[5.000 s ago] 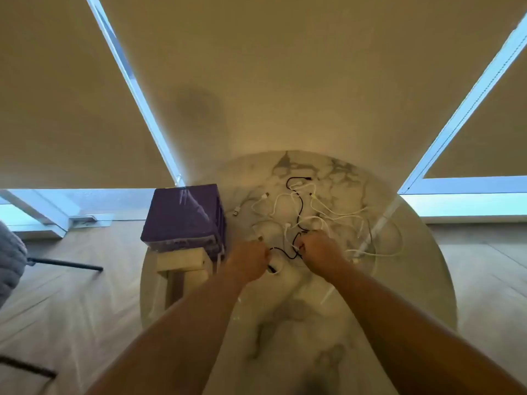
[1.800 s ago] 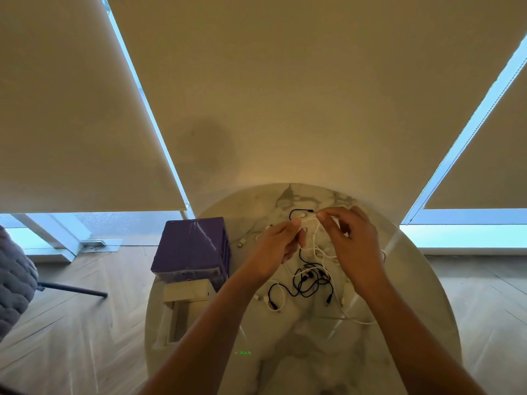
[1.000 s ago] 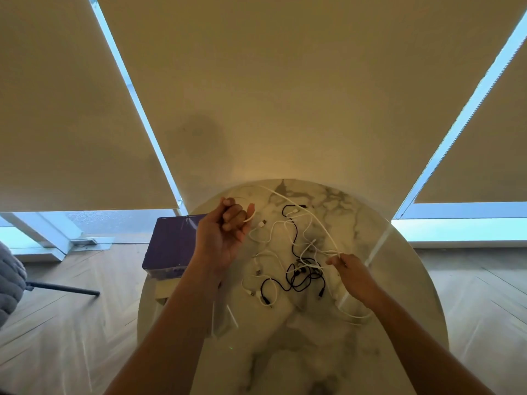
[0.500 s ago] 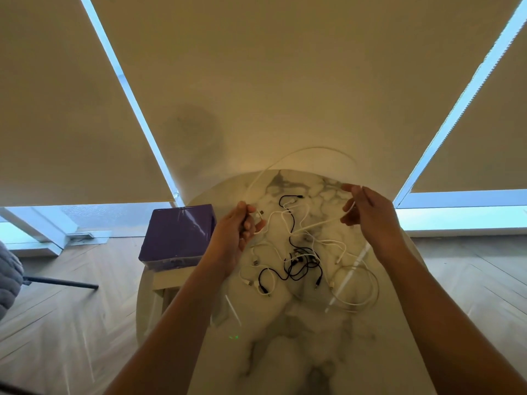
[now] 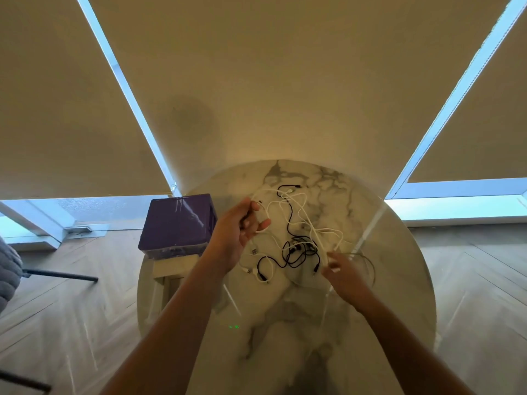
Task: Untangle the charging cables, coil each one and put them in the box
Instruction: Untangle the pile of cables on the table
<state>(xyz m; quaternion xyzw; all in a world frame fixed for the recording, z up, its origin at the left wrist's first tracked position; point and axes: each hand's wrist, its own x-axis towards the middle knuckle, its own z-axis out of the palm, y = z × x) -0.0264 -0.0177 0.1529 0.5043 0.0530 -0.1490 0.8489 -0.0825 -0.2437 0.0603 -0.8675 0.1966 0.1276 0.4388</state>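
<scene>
Cables in a tangle on a round marble desk [image 5: 385, 280], spread over its far middle part. White cable [image 5: 309, 220] looping across the heap, one run of it lifted off the surface and stretched between both hands. Black cable [image 5: 296, 252] knotted into a small clump near the centre of the heap, with one thin strand trailing up toward the far edge and another curling out to the near left. Small white plugs lying loose at the near-left side of the heap.

Left hand [image 5: 239, 232] raised above the desk at the left of the tangle, fingers curled round a loop of the white cable, the loop draped over the fingertips. Right hand [image 5: 342, 270] lower, close to the surface at the near-right of the tangle, fingers bent and pinching the same white cable where it comes down from the heap; exact finger placement blurred, hard to tell further.

Purple box [image 5: 176, 220] at the left edge of the desk, just beside the tangle and apart from it, lid side up, no cable seen in it. Pale blinds [image 5: 256, 81] behind, wooden floor [image 5: 470, 280] around, grey cushion edge [image 5: 8, 272] at far left.
</scene>
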